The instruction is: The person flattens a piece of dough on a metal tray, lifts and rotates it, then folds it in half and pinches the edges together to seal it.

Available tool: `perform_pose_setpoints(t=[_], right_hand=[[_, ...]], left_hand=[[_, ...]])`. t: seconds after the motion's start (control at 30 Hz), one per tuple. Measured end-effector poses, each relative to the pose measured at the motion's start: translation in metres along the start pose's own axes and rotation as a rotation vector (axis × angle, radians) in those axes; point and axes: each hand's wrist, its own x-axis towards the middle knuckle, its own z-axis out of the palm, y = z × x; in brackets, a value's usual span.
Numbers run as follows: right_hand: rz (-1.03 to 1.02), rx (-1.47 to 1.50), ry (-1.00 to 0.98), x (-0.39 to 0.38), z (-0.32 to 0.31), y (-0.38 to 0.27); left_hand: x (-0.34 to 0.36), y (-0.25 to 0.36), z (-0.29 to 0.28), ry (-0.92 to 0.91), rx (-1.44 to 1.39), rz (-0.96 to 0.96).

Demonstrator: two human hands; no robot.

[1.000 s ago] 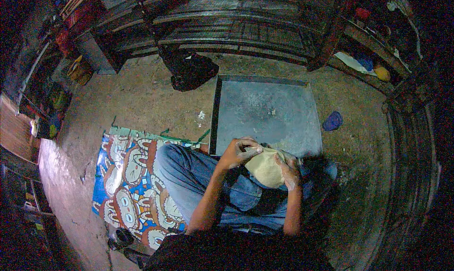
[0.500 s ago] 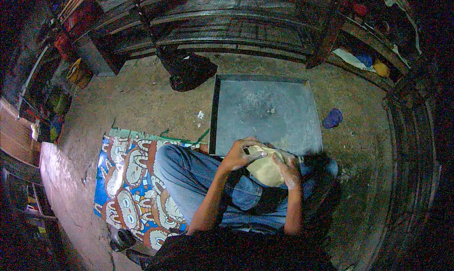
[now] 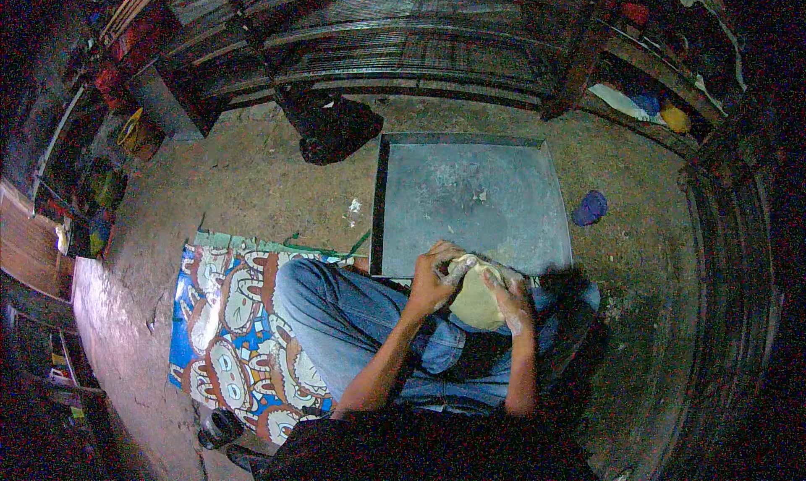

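A pale, rounded piece of dough [image 3: 477, 303] is held up over my lap, close to the near edge of a square metal tray [image 3: 470, 175]. My left hand [image 3: 437, 278] grips its upper left edge, thumb on the near face. From the right, my right hand [image 3: 510, 299] closes on it, thumb pressed near the top edge; whitish flour dusts the skin. The far side of the dough and most fingertips behind it are hidden. White smears mark the tray's grey surface.
A patterned mat [image 3: 243, 330] lies on the floor at the left. Beyond it is a black plastic bag [image 3: 336, 128], and a purple cup [image 3: 590, 207] stands right of the tray. Dark slatted racks [image 3: 403, 49] line the far side. Footwear [image 3: 220, 428] lies at the lower left.
My left hand has shifted slightly right and its thumb has moved inward along the top edge of the dough. The right hand stays almost in place.
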Motion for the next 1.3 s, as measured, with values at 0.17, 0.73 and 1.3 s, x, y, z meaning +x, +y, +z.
perform_pose_setpoints(t=[0.17, 0.73, 1.3], right_hand=[[-0.007, 0.033, 0.028, -0.010, 0.006, -0.025], [-0.284, -0.267, 0.255, 0.009, 0.031, -0.054], [-0.336, -0.331, 0.104, 0.031, 0.026, -0.070]], left_hand=[[0.000, 0.002, -0.011, -0.155, -0.106, -0.179], [-0.048, -0.068, 0.053, -0.075, -1.399, -0.614], [-0.038, -0.053, 0.012, 0.064, -1.189, -0.559]])
